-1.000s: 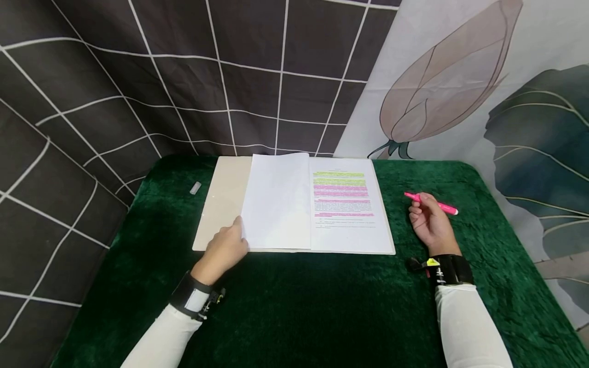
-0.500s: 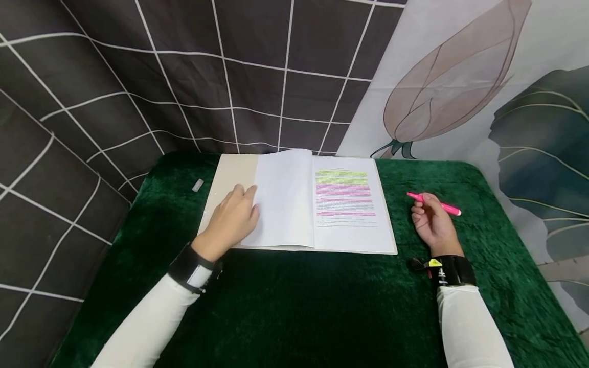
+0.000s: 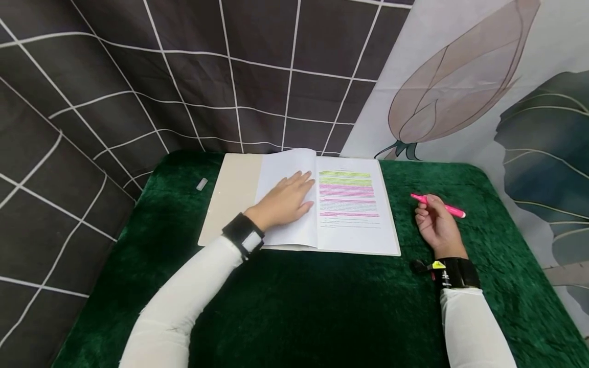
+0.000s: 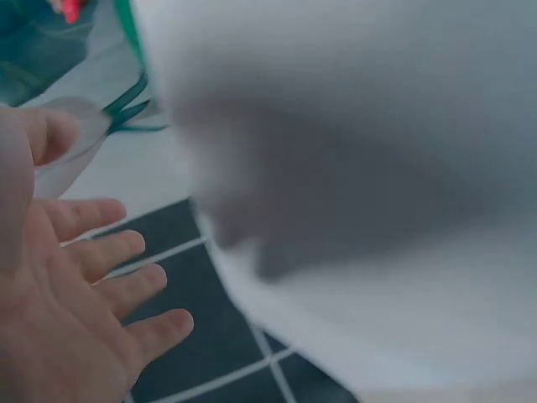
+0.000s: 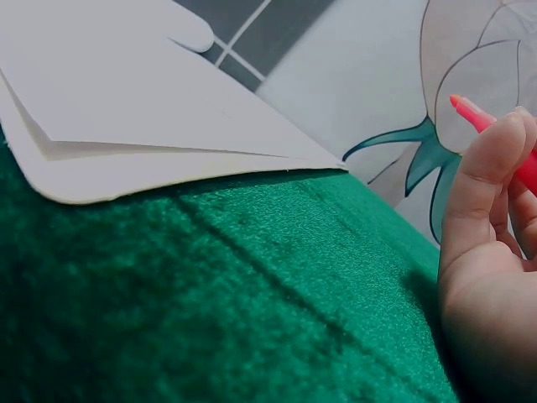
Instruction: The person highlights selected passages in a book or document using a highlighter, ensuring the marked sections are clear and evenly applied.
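A stapled-looking document lies unfolded on a cream folder (image 3: pixel 230 197). Its blank white left page (image 3: pixel 282 166) curves up slightly near the fold. The printed right page (image 3: pixel 349 204) carries yellow and pink highlighted lines. My left hand (image 3: pixel 284 200) is spread over the blank page, fingers extended toward the fold. In the left wrist view a gap shows between this left hand (image 4: pixel 75 294) and the shadowed white sheet (image 4: pixel 419 319). To the right of the folder, my right hand (image 3: pixel 439 225) holds a pink highlighter (image 3: pixel 453 210) between thumb and fingers, its narrow tip (image 5: pixel 457 102) pointing left.
A small pale block (image 3: pixel 201 184) lies left of the folder on the green plush cloth (image 3: pixel 313 306). Behind the table hangs a dark gridded curtain (image 3: pixel 257 82), with a white flower-patterned cloth (image 3: pixel 382 107) to its right.
My left hand has moved right from the blank page's left edge to near the fold, its fingers spreading. The page lifted slightly along the way. My right hand keeps the highlighter in place.
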A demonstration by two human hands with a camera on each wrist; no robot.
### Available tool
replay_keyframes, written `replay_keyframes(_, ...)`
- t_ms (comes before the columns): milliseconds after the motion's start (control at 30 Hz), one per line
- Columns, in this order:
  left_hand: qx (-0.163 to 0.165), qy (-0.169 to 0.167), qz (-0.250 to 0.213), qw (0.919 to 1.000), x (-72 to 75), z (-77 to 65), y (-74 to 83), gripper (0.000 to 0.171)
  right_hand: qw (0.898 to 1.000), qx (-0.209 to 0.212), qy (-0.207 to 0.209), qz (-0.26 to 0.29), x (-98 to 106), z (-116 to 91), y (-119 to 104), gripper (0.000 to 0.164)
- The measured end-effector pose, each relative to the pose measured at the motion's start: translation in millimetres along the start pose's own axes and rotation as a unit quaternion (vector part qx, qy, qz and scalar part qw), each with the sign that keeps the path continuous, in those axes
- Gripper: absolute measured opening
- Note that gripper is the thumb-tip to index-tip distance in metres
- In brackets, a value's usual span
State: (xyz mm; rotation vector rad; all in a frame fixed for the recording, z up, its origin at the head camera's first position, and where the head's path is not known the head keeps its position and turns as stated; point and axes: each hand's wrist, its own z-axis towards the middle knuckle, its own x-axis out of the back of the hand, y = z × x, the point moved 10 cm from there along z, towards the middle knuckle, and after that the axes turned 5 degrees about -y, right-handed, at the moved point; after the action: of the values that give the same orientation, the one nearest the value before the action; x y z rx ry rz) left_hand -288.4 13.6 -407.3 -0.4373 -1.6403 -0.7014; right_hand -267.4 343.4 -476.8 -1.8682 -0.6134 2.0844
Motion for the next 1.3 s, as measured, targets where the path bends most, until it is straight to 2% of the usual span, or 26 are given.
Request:
replay_keyframes(100,-0.002,-0.041,-0.005,0.9992,-22.3,12.5,4.1,0.068,1.000,0.000,-0.001,-0.003,-0.5,-0.3,-1.3,0.031)
replay_keyframes(167,0.004,-0.062,-0.008,0.9980,-34.9,15.9,4.1,0.070,1.000,-0.003,0.000,-0.007,-0.5,-0.5,-1.1,0.033)
replay_keyframes(267,0.023,-0.091,-0.013,0.9955,-49.5,15.3,-0.1,0.074,1.000,-0.005,0.000,-0.017,-1.0,-0.7,-1.0,0.034)
replay_keyframes(367,0.039,-0.103,-0.018,0.9937,-57.3,11.1,-5.5,0.077,1.000,-0.003,-0.004,-0.022,-2.1,-0.6,-1.9,0.034)
replay_keyframes(600,0.040,-0.104,-0.019,0.9936,-60.6,6.0,-10.2,0.080,1.000,-0.006,-0.008,-0.011,-2.6,0.1,-1.7,0.033)
replay_keyframes(967,0.069,-0.147,-0.011,0.9866,-67.6,-8.8,-16.1,0.084,0.999,0.000,0.018,-0.031,2.1,0.3,0.6,0.028)
replay_keyframes(1300,0.076,-0.152,-0.001,0.9855,-71.9,-8.1,-15.8,0.084,0.998,0.003,0.020,-0.059,-0.5,0.5,0.3,0.024)
